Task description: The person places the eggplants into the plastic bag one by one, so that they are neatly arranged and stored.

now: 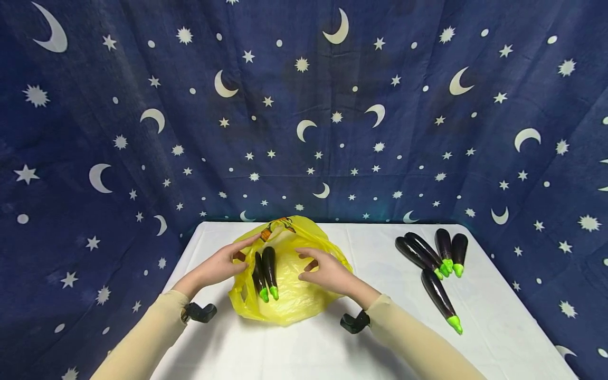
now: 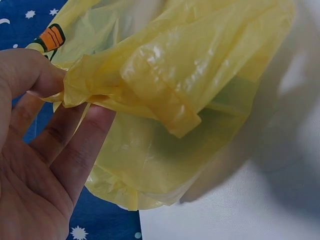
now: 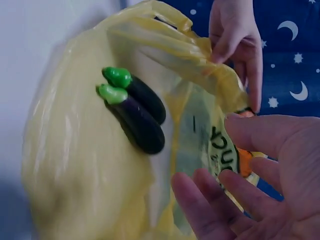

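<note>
At the lower left of the frame, the left hand (image 1: 223,268) pinches the rim of the yellow bag (image 1: 296,303) between thumb and fingers, the other fingers being loosely spread. The bag sits at the lower centre, on the white counter (image 1: 375,253), with its mouth wide; inside, toward its left side, two eggplants (image 1: 270,268) lie next to each other. The thin film looks soft, so if the left hand loosens, the mouth could probably fold inward and cover them; a strong pull could perhaps stretch or tear the rim. Over the right part of the mouth, the right hand (image 1: 328,272) is half open, its fingers apart and holding nothing; its fingertips could catch the film and drag the bag. At the right, five more eggplants (image 1: 439,295) lie outside; being smooth and rounded, they could roll if someone knocks them.
</note>
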### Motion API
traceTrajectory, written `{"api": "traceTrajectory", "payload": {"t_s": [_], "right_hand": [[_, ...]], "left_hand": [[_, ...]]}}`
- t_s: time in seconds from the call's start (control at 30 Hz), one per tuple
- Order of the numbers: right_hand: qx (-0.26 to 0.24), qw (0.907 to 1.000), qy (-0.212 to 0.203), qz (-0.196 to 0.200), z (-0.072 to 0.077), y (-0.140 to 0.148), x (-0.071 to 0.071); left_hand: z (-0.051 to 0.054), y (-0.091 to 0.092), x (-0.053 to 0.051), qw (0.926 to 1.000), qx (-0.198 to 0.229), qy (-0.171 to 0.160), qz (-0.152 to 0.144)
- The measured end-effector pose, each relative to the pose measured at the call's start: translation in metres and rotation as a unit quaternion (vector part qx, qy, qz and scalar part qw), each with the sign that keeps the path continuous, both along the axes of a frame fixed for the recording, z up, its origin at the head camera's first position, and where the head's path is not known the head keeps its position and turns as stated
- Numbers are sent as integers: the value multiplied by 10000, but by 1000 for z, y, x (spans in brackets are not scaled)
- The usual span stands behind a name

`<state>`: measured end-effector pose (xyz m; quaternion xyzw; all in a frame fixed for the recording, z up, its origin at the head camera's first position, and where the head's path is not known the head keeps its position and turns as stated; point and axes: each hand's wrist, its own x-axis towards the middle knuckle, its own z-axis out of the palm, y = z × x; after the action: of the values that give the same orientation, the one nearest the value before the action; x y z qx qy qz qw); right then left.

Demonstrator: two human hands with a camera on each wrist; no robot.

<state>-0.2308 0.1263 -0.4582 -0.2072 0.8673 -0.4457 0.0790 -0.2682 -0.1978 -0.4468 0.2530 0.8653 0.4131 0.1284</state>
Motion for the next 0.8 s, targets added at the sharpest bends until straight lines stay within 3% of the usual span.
{"api": "traceTrajectory", "payload": {"t_s": [0.37, 0.57, 0.8], "right_hand": [[139, 9959, 407, -790, 16, 67, 17], [262, 9913, 797, -1018, 7, 119, 21], [626, 9855, 908, -1287, 1, 167, 30]], "left_hand": [[1, 0, -1, 9999, -92, 73, -24], [1, -2, -1, 9999, -135, 9, 39], [0, -2, -1, 9999, -147, -24, 70]]}}
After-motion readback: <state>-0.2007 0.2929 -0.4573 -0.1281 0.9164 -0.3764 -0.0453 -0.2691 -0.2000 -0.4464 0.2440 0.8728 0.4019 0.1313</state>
